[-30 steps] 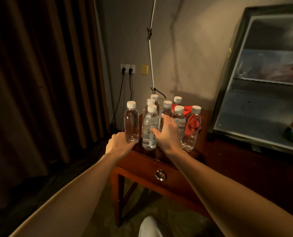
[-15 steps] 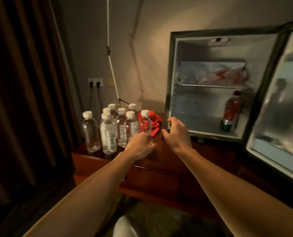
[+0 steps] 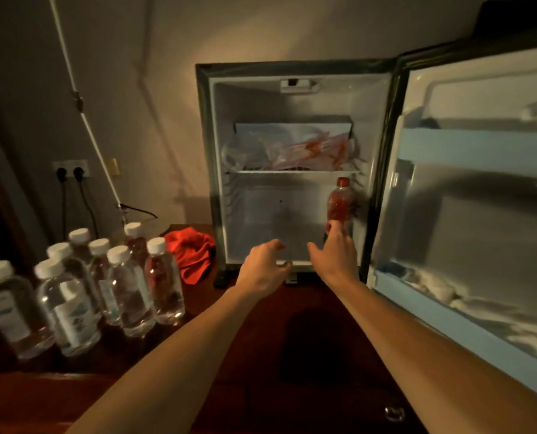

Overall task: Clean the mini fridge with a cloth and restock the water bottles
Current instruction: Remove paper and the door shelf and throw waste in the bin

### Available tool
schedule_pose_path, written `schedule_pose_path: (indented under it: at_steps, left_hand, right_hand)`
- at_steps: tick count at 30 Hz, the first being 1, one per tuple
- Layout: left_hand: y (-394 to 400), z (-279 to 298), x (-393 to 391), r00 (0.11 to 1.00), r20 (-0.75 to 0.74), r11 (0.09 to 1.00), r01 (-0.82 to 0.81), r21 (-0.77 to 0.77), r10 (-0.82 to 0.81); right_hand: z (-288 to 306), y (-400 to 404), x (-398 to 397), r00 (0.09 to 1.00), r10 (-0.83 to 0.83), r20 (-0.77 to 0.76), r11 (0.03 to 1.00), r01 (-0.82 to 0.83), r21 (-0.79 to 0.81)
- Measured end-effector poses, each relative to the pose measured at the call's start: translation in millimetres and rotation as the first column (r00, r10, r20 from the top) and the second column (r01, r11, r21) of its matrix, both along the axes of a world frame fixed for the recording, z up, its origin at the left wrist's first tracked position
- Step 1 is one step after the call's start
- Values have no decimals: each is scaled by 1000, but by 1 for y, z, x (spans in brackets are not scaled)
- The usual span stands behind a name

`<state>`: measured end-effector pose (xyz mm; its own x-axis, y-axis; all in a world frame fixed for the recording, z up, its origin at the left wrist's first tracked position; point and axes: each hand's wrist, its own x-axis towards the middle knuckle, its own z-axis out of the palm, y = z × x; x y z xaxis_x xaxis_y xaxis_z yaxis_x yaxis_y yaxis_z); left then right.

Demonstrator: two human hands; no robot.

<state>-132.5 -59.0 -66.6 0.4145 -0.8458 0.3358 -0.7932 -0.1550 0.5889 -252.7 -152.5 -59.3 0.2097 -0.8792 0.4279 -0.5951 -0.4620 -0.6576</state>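
Both hands, left (image 3: pixel 262 270) and right (image 3: pixel 336 255), empty and open, reach into the fridge (image 3: pixel 295 70); cloth (image 3: pixel 192 255) untouched, bottles (image 3: pixel 129 289) still outside.

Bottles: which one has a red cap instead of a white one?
The red-capped bottle standing inside the mini fridge, lower right, by the right hand. The water bottles outside have white caps.

No words can be read: the labels on the water bottles (image 3: pixel 73 296), lower left, are too blurry.
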Motion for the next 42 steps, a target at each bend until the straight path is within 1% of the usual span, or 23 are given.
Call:
schedule_pose_path:
  at_steps: [3, 6, 8, 9, 10, 12, 14, 17, 20, 23, 25, 27, 29, 32, 35, 38, 40, 42]
  left_hand:
    - [-31, 9, 12, 999, -6, 999, -33, -29, 33]
    - [-54, 23, 25, 998, 24, 991, -58, -123, 61]
    - [-63, 38, 32, 991, 105, 978, -61, -201, 83]
    - [-67, 47, 37, 977, 181, 970, -65, -234, 109]
    - [-71, 56, 44, 947, 284, 961, -72, -266, 149]
    - [-77, 76, 59, 852, 464, 948, -105, -302, 242]
    - [-81, 96, 74, 786, 548, 945, -134, -298, 285]
    - [-88, 120, 94, 726, 621, 954, -199, -222, 296]
    - [-99, 134, 109, 708, 648, 956, -268, -121, 281]
    - [-109, 140, 120, 713, 640, 942, -331, -55, 288]
    - [-115, 141, 122, 705, 651, 935, -353, -21, 281]
    - [-118, 142, 121, 703, 654, 933, -360, -11, 279]
    - [-117, 140, 118, 693, 662, 936, -351, -35, 285]
    - [-112, 135, 118, 676, 656, 936, -316, -152, 335]
    - [-107, 134, 117, 693, 622, 931, -265, -250, 364]
    - [-100, 132, 114, 679, 641, 933, -253, -255, 359]
    - [-93, 131, 110, 704, 645, 954, -187, -235, 297]
    - [-82, 128, 103, 749, 645, 976, -10, -217, 151]
  right_hand:
    - [8, -25, 7, 997, -53, 48, 997, 55, -47]
    - [17, -49, 15, 994, -86, 74, 985, 96, -147]
    - [23, -63, 19, 992, -110, 55, 977, 118, -178]
    - [27, -70, 21, 991, -127, 43, 974, 132, -182]
    - [31, -76, 22, 988, -152, 29, 970, 155, -188]
    - [39, -87, 26, 975, -224, -4, 953, 218, -211]
    - [44, -96, 30, 958, -285, -42, 938, 269, -220]
    - [45, -107, 34, 945, -314, -92, 929, 286, -235]
    - [48, -114, 39, 949, -300, -98, 942, 278, -187]
    - [50, -118, 45, 934, -338, -119, 930, 312, -193]
    - [49, -120, 49, 936, -333, -114, 932, 309, -188]
    - [46, -121, 52, 943, -316, -108, 939, 294, -181]
    - [42, -124, 54, 945, -315, -91, 937, 294, -189]
    - [39, -129, 55, 944, -325, -52, 930, 309, -201]
    - [38, -128, 55, 952, -305, -10, 930, 295, -221]
    - [34, -120, 53, 967, -252, 38, 941, 254, -224]
    - [29, -113, 50, 984, -174, 27, 944, 175, -280]
    - [30, -102, 43, 995, -94, 33, 951, 100, -292]
